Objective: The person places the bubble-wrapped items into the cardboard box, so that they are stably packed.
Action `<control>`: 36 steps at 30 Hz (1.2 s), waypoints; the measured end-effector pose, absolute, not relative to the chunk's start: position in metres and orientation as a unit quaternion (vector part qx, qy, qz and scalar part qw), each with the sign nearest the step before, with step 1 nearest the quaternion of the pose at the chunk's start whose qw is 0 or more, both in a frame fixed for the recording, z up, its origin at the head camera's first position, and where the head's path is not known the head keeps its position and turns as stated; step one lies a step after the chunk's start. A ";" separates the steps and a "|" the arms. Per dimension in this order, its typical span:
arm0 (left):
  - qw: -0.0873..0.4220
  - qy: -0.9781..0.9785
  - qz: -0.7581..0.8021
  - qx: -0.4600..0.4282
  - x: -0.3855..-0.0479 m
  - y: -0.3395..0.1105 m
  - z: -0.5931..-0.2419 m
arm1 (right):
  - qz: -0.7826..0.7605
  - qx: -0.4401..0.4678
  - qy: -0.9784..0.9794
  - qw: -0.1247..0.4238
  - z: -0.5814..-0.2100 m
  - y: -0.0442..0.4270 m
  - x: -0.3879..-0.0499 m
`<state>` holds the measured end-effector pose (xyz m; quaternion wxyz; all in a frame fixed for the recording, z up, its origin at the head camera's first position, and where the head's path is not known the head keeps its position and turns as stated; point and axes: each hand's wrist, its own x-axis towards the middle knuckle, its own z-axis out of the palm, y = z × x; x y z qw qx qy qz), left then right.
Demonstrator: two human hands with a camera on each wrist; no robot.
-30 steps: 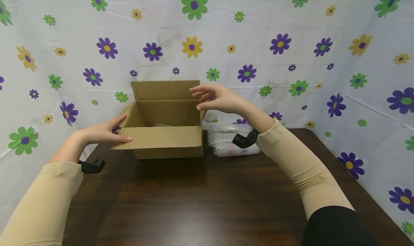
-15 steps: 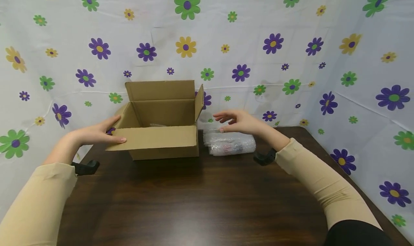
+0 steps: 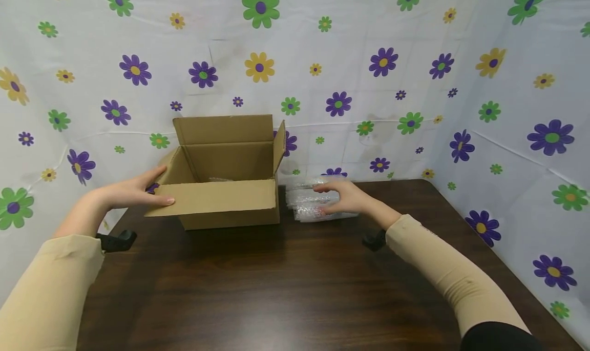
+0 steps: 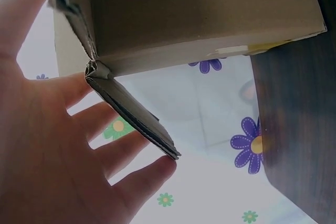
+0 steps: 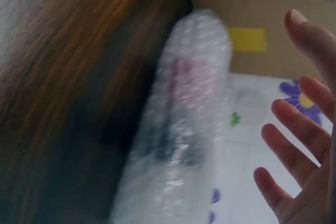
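A cardboard box point(image 3: 230, 219) stands on the table with its flaps spread. My left hand point(image 3: 126, 191) is at its left corner, thumb on top of the front flap point(image 3: 216, 197). In the left wrist view, the outstretched fingers point(image 4: 126, 153) rest against the outside of the folded side flap point(image 4: 134, 111). To the right of the box lie several bubble-wrapped bundles point(image 3: 301, 197), side by side. My right hand point(image 3: 348, 197) hovers over their right part, thumb and fingers apart. In the right wrist view, the nearest bubble-wrapped bundle point(image 5: 181, 124) shows something reddish and dark inside; its kind is unclear.
A bit of clear wrap point(image 3: 220, 179) shows inside the box; most of the inside is hidden by the front flap. The dark wooden table point(image 3: 258, 284) reaches back to a flower-printed cloth point(image 3: 221, 33), which also hangs along both sides.
My right hand has moved from above the box's right edge, rightward and down to the bubble-wrapped bundles. The left hand stays on the flaps. The head view has shifted slightly right.
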<state>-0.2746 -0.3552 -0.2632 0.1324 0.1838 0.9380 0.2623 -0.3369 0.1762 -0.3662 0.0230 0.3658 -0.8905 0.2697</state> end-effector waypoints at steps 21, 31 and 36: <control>0.136 0.939 0.261 0.178 -0.274 -0.357 -0.265 | 0.182 0.340 -0.923 0.012 -0.402 0.188 -0.351; 0.138 0.938 0.263 0.177 -0.275 -0.355 -0.264 | 0.161 0.337 -0.927 0.023 -0.406 0.188 -0.355; 0.138 0.936 0.268 0.181 -0.275 -0.355 -0.263 | 0.162 0.341 -0.926 0.030 -0.406 0.187 -0.356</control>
